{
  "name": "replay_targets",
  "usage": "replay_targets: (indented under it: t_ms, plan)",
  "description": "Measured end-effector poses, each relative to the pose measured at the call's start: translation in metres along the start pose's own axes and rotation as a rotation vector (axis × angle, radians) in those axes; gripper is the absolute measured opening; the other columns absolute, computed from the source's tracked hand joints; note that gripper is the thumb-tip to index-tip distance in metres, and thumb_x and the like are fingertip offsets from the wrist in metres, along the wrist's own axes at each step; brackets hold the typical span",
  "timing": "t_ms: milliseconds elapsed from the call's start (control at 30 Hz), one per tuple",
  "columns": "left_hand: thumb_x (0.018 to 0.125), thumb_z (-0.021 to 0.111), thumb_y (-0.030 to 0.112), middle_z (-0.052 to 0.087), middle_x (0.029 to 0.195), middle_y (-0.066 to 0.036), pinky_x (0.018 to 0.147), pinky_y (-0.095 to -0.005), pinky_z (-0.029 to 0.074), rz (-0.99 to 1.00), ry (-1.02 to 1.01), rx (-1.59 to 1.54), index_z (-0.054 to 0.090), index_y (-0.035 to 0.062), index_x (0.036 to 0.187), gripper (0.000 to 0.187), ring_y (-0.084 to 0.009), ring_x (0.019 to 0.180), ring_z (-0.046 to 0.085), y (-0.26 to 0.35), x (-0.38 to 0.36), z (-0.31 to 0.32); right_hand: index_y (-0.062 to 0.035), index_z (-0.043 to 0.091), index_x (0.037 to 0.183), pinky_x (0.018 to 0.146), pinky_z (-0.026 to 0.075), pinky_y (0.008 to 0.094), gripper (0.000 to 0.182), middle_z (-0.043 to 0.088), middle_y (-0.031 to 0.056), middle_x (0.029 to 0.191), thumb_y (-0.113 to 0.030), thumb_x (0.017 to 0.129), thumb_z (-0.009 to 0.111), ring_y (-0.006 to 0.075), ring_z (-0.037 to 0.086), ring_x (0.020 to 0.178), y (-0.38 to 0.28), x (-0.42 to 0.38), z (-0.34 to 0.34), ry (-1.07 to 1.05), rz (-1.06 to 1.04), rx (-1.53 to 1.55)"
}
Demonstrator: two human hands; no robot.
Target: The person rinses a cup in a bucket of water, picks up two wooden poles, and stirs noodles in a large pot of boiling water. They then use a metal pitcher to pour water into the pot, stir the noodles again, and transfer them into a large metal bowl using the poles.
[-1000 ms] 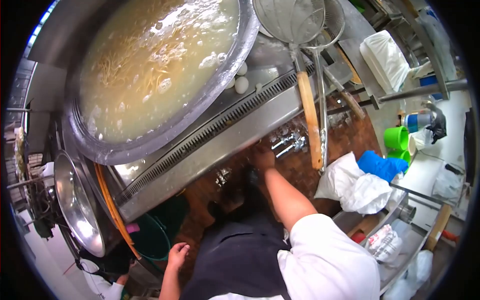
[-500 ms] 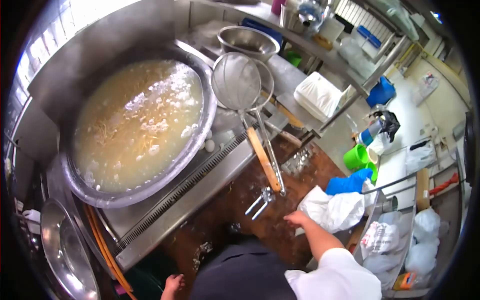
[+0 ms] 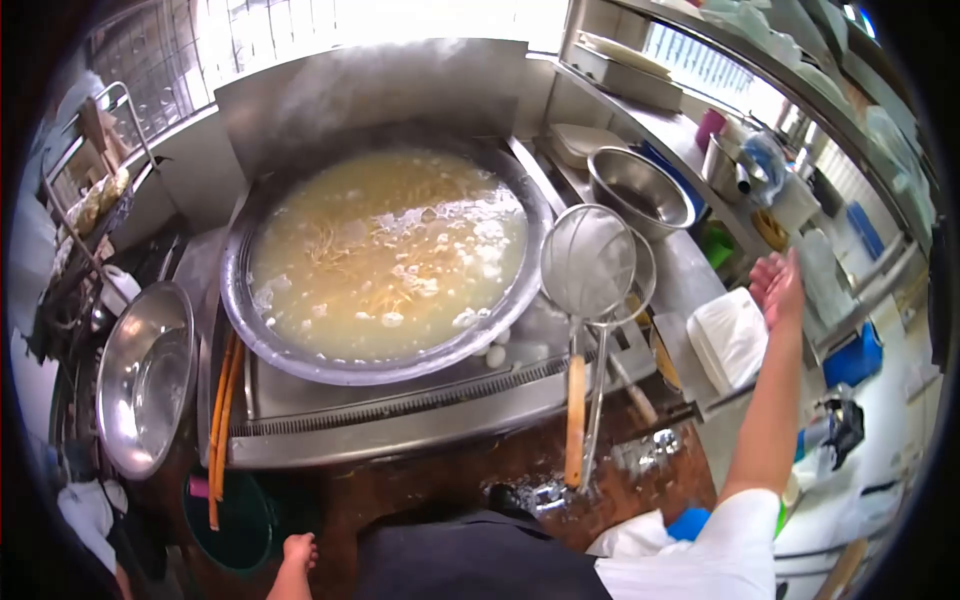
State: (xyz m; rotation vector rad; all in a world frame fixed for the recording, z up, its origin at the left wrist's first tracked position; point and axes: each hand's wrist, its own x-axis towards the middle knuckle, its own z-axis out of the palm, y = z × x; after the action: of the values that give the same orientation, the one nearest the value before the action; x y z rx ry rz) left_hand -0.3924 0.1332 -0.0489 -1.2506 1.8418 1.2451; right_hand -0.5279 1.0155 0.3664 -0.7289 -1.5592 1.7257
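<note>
My right hand (image 3: pixel 778 288) is raised at the right, fingers loosely spread, with nothing visible in it. It is beside the shelf, just above a white plastic-covered container (image 3: pixel 728 335). Low at the bottom, my left hand (image 3: pixel 300 550) hangs with curled fingers and holds nothing I can see. A dark green bin (image 3: pixel 228 520) is nearest to it. In front of me a large wok (image 3: pixel 378 374) holds steaming, cloudy liquid with noodle-like strands and white foam. Wire-mesh strainers (image 3: pixel 588 262) lie at its right, their handles jutting over the counter edge.
A steel bowl (image 3: pixel 640 190) stands behind the strainers. Another wide metal bowl (image 3: pixel 148 380) is tilted at the left. Long wooden sticks (image 3: pixel 222 420) lean between it and the stove (image 3: pixel 400 440). Another person in white (image 3: pixel 90 515) is at lower left. The brown floor (image 3: pixel 400 495) looks wet.
My right hand has risen from low by the white bag to beside the shelf. The view has turned right and levelled. My left hand still hangs low.
</note>
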Motion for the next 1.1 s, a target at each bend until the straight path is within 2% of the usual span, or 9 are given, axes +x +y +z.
replay_targets:
  t_ms: [133,233,300,600,700,833,933,1067,1100]
  plan:
    - [0.086,0.064,0.032,0.061,0.077,-0.003,0.042,-0.0321,0.040,-0.154,-0.113,0.257,0.061,0.0084,0.092,0.024,-0.0133,0.055,0.054,-0.020,-0.084,0.062,0.0009,0.006,0.148,0.086,0.049,0.0406,0.111,0.045,0.0166,0.132,-0.072,0.078,0.052,0.0265,0.056,0.105,-0.024,0.162,-0.001,-0.085,0.090,0.148]
    - [0.086,0.066,0.033,0.061,0.074,0.000,0.048,-0.0298,0.043,-0.096,-0.242,0.287,0.066,0.0081,0.092,0.025,-0.0109,0.060,0.057,-0.036,-0.114,0.102,0.0027,0.005,0.147,0.092,0.050,0.0425,0.112,0.051,0.0185,0.124,-0.069,0.078,0.056,0.0306,0.058,0.103,-0.021,0.257,-0.008,-0.243,0.282,0.376]
    - [0.084,0.068,0.034,0.064,0.077,0.001,0.053,-0.0283,0.045,-0.063,-0.265,0.273,0.068,0.0086,0.095,0.028,-0.0095,0.062,0.057,-0.045,-0.116,0.122,0.0119,0.035,0.129,0.084,0.055,0.0391,0.093,0.059,0.0213,0.107,-0.062,0.079,0.061,0.0320,0.063,0.093,-0.021,0.280,-0.001,-0.299,0.373,0.405]
    - [0.081,0.070,0.030,0.066,0.075,-0.005,0.057,-0.0312,0.050,0.045,0.114,0.222,0.070,0.0038,0.088,0.027,-0.0142,0.061,0.061,0.000,-0.164,0.101,0.0134,0.039,0.125,0.084,0.051,0.0433,0.098,0.058,0.0249,0.112,-0.057,0.067,0.076,0.0336,0.060,0.095,-0.009,0.321,0.059,-0.299,0.641,0.351]
    - [0.081,0.070,0.030,0.066,0.074,-0.005,0.057,-0.0308,0.050,0.040,0.147,0.189,0.070,0.0039,0.088,0.027,-0.0141,0.061,0.061,-0.007,-0.168,0.098,0.0073,0.043,0.126,0.085,0.050,0.0420,0.088,0.061,0.0249,0.112,-0.049,0.068,0.077,0.0360,0.061,0.102,-0.002,0.315,0.088,-0.307,0.577,0.755]
    - [0.082,0.068,0.031,0.064,0.068,-0.004,0.054,-0.0306,0.048,-0.019,0.110,0.194,0.068,0.0045,0.080,0.026,-0.0141,0.058,0.059,-0.032,-0.182,0.105,0.0015,0.056,0.112,0.079,0.053,0.0439,0.059,0.062,0.0195,0.103,-0.048,0.080,0.062,0.0326,0.062,0.093,-0.011,0.323,0.106,-0.079,0.600,0.676]
    - [0.085,0.062,0.037,0.061,0.060,-0.006,0.049,-0.0334,0.046,-0.038,-0.075,0.444,0.063,0.0068,0.067,0.035,-0.0171,0.050,0.056,-0.029,-0.180,0.105,0.0001,0.056,0.114,0.070,0.055,0.0432,0.057,0.062,0.0180,0.101,-0.048,0.086,0.048,0.0303,0.062,0.084,0.016,0.393,0.078,-0.189,0.408,0.465]
    - [0.084,0.064,0.025,0.059,0.056,-0.007,0.040,-0.0337,0.044,-0.160,0.016,0.182,0.062,0.0039,0.068,0.027,-0.0177,0.043,0.054,-0.039,-0.165,0.107,-0.0086,0.058,0.105,0.062,0.052,0.0466,0.044,0.061,0.0190,0.092,-0.046,0.089,0.042,0.0299,0.061,0.072,0.008,0.344,0.095,0.023,0.321,0.462]
    - [0.083,0.067,0.019,0.059,0.058,-0.006,0.040,-0.0331,0.044,-0.136,0.044,0.047,0.062,0.0039,0.070,0.021,-0.0165,0.044,0.054,-0.043,-0.163,0.108,-0.0136,0.051,0.112,0.066,0.051,0.0495,0.058,0.056,0.0212,0.097,-0.062,0.093,0.026,0.0346,0.059,0.078,0.005,0.337,0.091,0.010,0.447,0.495]
